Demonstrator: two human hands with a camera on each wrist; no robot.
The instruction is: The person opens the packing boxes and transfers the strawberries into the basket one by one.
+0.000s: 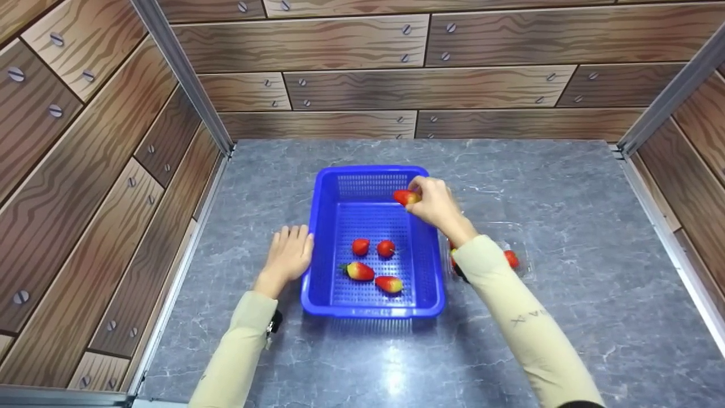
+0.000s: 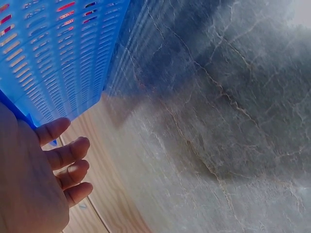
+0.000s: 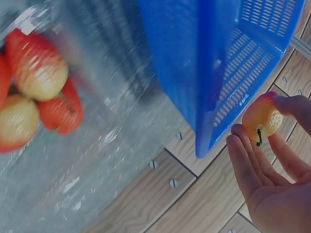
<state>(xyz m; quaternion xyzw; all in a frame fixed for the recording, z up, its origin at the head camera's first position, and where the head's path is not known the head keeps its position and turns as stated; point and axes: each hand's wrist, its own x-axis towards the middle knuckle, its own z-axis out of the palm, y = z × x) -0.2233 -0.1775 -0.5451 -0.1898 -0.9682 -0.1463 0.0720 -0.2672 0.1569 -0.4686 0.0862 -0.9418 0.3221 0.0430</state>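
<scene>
Both my sleeved forearms reach forward over the grey marble table [image 1: 566, 226]. My left hand [image 1: 290, 252] rests flat, fingers relaxed, against the left wall of the blue basket [image 1: 323, 238]. My right hand [image 1: 436, 205] pinches a strawberry [image 1: 406, 196] above the basket's far right corner. Four strawberries [image 1: 374, 266] lie inside; more sit in a clear plastic tray [image 1: 518, 243] under my right arm

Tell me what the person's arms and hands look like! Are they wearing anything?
Both arms wear long, pale cream sleeves that reach the wrists. The right sleeve has small dark markings printed on the forearm. A small black device sits at the cuff of the left sleeve, and something dark shows under the right cuff too. The left hand and right hand are bare: no gloves, and no rings that show.
</scene>
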